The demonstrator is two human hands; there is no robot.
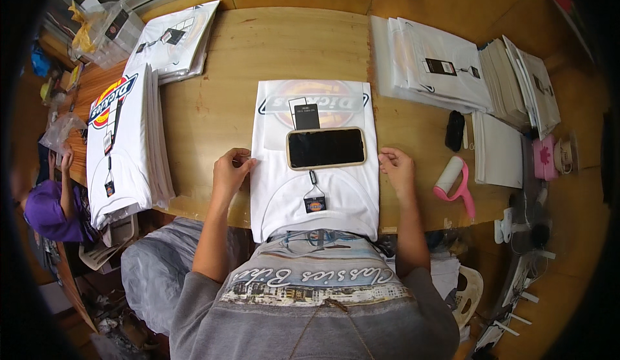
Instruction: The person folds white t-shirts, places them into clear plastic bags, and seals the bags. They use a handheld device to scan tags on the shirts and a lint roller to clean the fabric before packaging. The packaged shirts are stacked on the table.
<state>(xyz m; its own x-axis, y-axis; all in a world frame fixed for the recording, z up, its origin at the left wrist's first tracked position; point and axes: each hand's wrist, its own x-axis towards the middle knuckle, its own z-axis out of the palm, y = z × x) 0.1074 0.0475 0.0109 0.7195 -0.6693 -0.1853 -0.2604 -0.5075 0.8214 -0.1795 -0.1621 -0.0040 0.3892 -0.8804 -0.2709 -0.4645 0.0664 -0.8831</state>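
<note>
A folded white T-shirt lies in front of me, its collar toward my body and a clear film over its printed far part. A black phone in a pale case rests on top of it. Just beyond the phone a black hang tag shows. Closer to me, a small dark tag hangs on a cord. My left hand is closed, its fingertips pinching the shirt's left edge. Curled at the opposite edge, my right hand has thumb and fingers together on the fabric.
Folded shirt stacks stand at left, far left and far right. A pink-handled lint roller and a black object lie right of my right hand. Another person, in purple, is at the left.
</note>
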